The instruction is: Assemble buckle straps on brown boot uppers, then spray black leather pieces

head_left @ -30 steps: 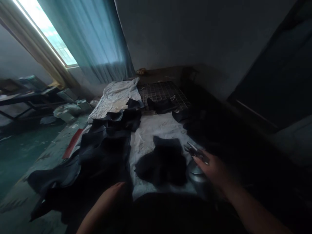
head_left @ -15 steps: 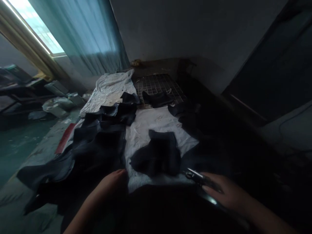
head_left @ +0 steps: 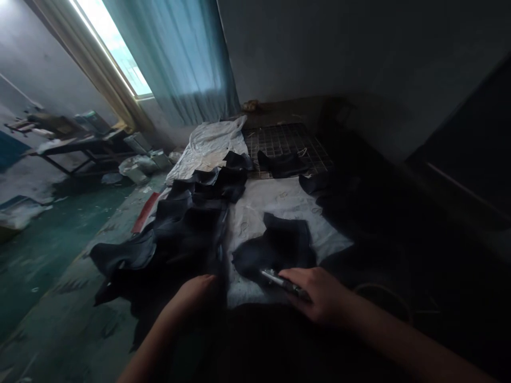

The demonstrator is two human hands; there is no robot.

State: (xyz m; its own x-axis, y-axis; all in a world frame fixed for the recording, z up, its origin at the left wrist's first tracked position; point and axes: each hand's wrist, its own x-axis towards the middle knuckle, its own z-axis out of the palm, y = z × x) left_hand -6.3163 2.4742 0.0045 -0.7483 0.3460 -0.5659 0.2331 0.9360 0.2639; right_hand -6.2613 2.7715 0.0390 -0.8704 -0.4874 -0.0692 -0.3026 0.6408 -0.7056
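Note:
My right hand (head_left: 319,290) is closed around a pair of metal pliers (head_left: 279,281), whose shiny tip points left over the lower edge of a dark boot-shaped piece (head_left: 275,244). That piece lies flat on a pale cloth (head_left: 255,210). My left hand (head_left: 199,290) is at the near right edge of a heap of dark pieces (head_left: 179,242); its fingers disappear into the shadow, so its grip cannot be made out. The lower ends of the pliers are hidden by my right hand.
More dark pieces (head_left: 327,191) lie along the cloth's right side. A wire grid (head_left: 285,138) and a crumpled white sheet (head_left: 211,141) are at the far end. A red strip (head_left: 146,213) lies on the left. A bench with a machine (head_left: 51,125) stands by the window.
My right hand has brought the pliers leftward to the boot-shaped piece. The view has turned left, so the scene sits farther right. My left hand stays by the heap.

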